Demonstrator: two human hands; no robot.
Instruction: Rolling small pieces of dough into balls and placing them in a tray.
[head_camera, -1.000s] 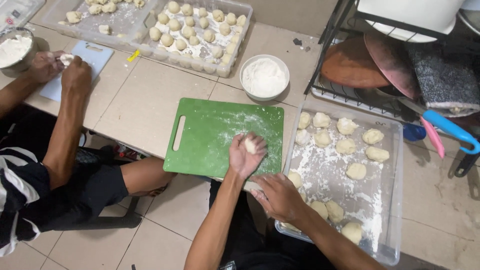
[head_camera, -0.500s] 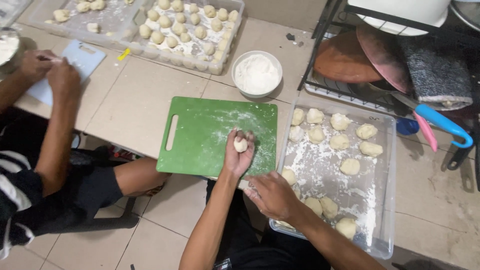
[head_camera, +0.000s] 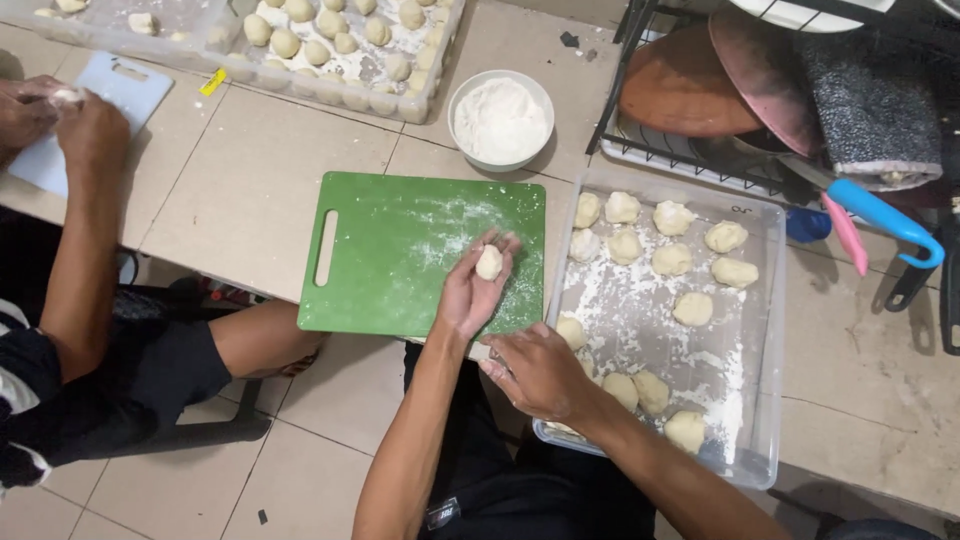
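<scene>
My left hand (head_camera: 472, 290) lies palm up over the right end of a floured green cutting board (head_camera: 390, 255) and cradles a small round dough ball (head_camera: 489, 262) in its fingers. My right hand (head_camera: 535, 372) rests by the near left corner of a clear plastic tray (head_camera: 764, 330), fingers loosely curled, with nothing visible in it. Several dough balls (head_camera: 672, 259) sit on flour inside that tray.
A white bowl of flour (head_camera: 500, 117) stands behind the board. A second tray of dough balls (head_camera: 345, 45) sits at the back left. Another person's hands (head_camera: 55, 115) work dough over a white board (head_camera: 120, 90). A black wire rack (head_camera: 700, 150) holds dishes, with blue-handled utensils (head_camera: 885, 222).
My left hand has turned palm up, so the dough ball now shows in its fingers. My right hand has barely moved.
</scene>
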